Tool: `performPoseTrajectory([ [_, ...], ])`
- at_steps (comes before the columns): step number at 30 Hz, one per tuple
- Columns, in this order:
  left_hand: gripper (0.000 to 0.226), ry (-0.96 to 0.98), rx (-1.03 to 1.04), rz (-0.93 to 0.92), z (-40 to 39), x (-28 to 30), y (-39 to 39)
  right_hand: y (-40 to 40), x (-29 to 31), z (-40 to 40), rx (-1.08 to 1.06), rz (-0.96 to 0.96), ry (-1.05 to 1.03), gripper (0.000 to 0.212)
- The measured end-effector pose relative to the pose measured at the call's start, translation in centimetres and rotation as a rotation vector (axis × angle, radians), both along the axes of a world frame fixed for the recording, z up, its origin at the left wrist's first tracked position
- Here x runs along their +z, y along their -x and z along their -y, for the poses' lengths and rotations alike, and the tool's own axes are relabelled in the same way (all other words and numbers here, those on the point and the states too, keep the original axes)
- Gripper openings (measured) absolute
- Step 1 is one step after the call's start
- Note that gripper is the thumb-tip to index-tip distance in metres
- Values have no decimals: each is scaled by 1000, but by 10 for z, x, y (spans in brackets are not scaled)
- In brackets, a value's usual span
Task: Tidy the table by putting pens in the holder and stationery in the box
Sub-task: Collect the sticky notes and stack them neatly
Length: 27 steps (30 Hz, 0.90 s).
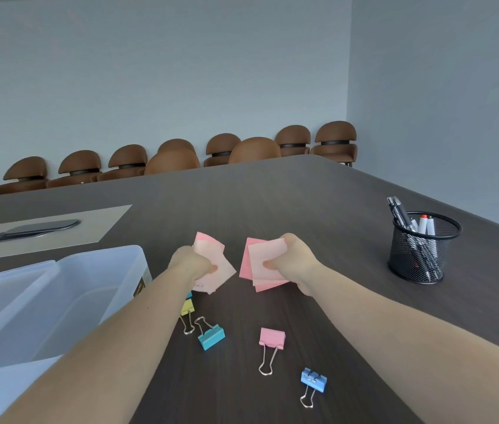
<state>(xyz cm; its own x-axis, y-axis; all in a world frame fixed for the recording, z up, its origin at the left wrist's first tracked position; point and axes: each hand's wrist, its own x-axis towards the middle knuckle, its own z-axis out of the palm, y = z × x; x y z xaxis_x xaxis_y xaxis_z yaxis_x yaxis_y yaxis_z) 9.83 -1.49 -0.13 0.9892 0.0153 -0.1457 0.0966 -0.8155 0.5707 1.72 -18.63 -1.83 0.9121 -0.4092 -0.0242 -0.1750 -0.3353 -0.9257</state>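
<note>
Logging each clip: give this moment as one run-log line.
left hand: holds pink notes | right hand: holds pink notes | pens: in holder | binder clips: on table | box: open

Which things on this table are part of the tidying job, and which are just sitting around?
Part of the job:
- pink sticky notes in the left hand and right hand
- teal binder clip, pink binder clip, blue binder clip, yellow binder clip
- clear plastic box
- black mesh pen holder, already holding pens

Just lying about:
- brown chairs
- grey oval cover set into the table
</note>
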Motion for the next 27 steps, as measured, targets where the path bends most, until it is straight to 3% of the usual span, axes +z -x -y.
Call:
performPoseTrajectory([
  [5,76,520,-86,182,-3,3,7,18,14,7,29,211,-209,29],
  [9,55,706,-252,138,3,9,28,29,19,4,152,223,-223,25],
  [13,41,781,-400,52,12,7,56,35,12,1,156,199,-225,24],
  [18,45,805,-354,-9,19,-6,73,48,-2,3,156,164,-231,24],
  [22,35,764,-310,103,27,-16,83,53,-11,1,108,219,-261,33],
  [27,49,806,-193,270,44,-18,86,49,-13,-9,117,324,-399,60],
])
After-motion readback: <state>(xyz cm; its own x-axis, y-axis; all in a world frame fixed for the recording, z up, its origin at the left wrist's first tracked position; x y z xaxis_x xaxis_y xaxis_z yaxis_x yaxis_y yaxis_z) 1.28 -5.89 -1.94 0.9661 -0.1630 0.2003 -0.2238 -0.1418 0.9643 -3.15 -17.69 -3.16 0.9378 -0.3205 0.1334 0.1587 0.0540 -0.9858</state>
